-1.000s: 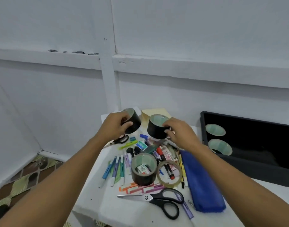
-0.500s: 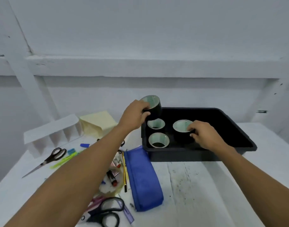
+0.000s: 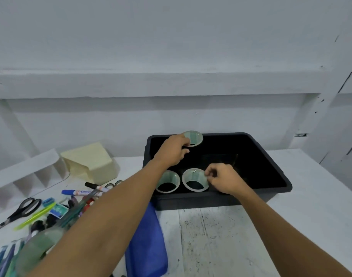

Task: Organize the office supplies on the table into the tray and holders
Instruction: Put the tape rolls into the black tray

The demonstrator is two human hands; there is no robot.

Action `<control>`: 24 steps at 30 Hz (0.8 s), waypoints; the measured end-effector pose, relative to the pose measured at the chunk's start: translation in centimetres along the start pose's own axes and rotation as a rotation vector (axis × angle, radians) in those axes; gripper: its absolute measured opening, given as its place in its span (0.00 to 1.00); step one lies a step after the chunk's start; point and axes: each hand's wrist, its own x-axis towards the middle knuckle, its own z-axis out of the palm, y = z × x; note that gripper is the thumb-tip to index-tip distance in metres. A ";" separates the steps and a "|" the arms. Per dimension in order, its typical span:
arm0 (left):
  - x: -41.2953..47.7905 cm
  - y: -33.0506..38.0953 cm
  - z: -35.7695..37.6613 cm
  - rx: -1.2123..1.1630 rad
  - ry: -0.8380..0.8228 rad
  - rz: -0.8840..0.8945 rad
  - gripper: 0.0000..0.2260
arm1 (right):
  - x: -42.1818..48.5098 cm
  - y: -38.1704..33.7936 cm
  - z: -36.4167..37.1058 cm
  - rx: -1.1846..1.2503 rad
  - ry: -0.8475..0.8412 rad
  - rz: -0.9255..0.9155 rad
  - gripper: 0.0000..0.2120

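Tape roll (image 3: pixel 193 138), gripped by the left hand (image 3: pixel 172 151), hangs over the far-left corner of the black tray (image 3: pixel 201 201), likely for placing. The right hand (image 3: pixel 224 179) pinches a second roll (image 3: pixel 195 179) inside the tray's front wall, probably seating it.

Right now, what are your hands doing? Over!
Left grip holds back tape roll at black tray's far wall. Right grip pinches front tape roll inside tray. Nothing blocking.

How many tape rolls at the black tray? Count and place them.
3: far roll in the left hand over the tray's back; near-left roll and near-right roll at its front, right hand pinching the latter. The left arm may hide another.
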 end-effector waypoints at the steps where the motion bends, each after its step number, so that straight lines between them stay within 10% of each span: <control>1: 0.2 0.0 0.5 0.024 -0.028 -0.004 0.03 | 0.0 0.0 0.1 0.006 -0.035 0.016 0.06; 12: -0.4 -1.6 3.4 0.111 -0.236 -0.053 0.05 | 0.5 0.3 0.3 0.016 -0.028 0.032 0.08; 24: -8.0 -5.6 -3.5 0.010 -0.042 -0.017 0.15 | -0.3 -0.9 0.4 -0.137 0.025 -0.043 0.09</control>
